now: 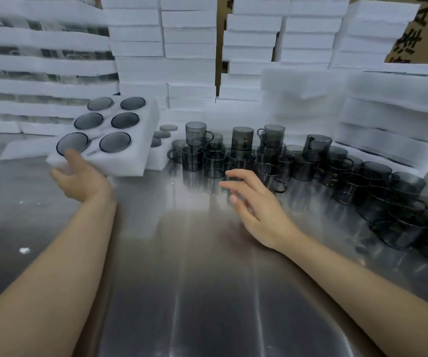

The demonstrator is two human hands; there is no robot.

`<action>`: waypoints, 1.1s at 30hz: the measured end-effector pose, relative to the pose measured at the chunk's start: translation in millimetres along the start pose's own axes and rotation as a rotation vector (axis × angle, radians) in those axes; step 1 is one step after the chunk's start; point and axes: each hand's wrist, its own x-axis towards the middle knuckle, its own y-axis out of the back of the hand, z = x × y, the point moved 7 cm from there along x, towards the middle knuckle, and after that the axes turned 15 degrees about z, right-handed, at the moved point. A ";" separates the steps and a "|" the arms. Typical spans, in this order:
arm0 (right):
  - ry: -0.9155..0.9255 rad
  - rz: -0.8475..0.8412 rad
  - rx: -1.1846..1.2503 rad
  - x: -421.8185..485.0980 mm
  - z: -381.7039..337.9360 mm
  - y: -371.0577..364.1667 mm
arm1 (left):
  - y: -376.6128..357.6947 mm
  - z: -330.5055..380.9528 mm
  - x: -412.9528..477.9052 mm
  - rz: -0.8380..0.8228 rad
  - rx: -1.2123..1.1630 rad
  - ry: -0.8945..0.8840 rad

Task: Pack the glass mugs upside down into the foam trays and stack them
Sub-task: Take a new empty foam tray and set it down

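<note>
My left hand (80, 173) grips the near corner of a white foam tray (140, 143) and holds it tilted above the steel table. Several smoky glass mugs sit upside down in its holes, their round bases showing. My right hand (254, 202) hovers over the table with fingers spread and nothing in it, just in front of a crowd of loose grey glass mugs (243, 143). A second foam tray (161, 148) with mugs in it lies behind the lifted one, partly hidden.
The steel table (194, 279) reflects light. More loose mugs (388, 197) spread to the right edge. Tall stacks of white foam trays (166, 47) line the back and left, with lower foam stacks (393, 119) at right. Cardboard boxes (424, 39) stand behind.
</note>
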 end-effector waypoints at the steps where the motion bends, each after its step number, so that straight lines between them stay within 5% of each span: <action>1: 0.007 -0.001 0.003 1.0 1.1 -1.4 | -6.8 -3.6 2.1 -0.023 -0.017 0.013; 7: -0.030 0.027 0.091 5.0 11.3 -2.1 | -49.6 -22.9 11.2 -0.176 -0.025 0.072; 10: -0.051 0.022 0.101 7.0 13.7 -2.8 | -70.8 -25.4 -0.1 -0.383 -0.038 0.025; 14: -0.033 0.025 0.090 7.5 12.4 -1.9 | -83.1 -29.8 -18.1 -0.531 0.153 -0.224; 21: -0.013 -0.013 0.069 6.4 11.1 -5.1 | -73.1 -3.6 -32.9 -0.323 0.338 -0.775; 27: -0.031 -0.029 0.059 6.4 12.3 -5.7 | -78.4 -26.2 -30.7 -0.512 0.487 -0.583; 33: -0.055 -0.038 0.065 5.8 15.0 -7.0 | -78.5 -13.6 -53.2 -0.669 0.396 -0.758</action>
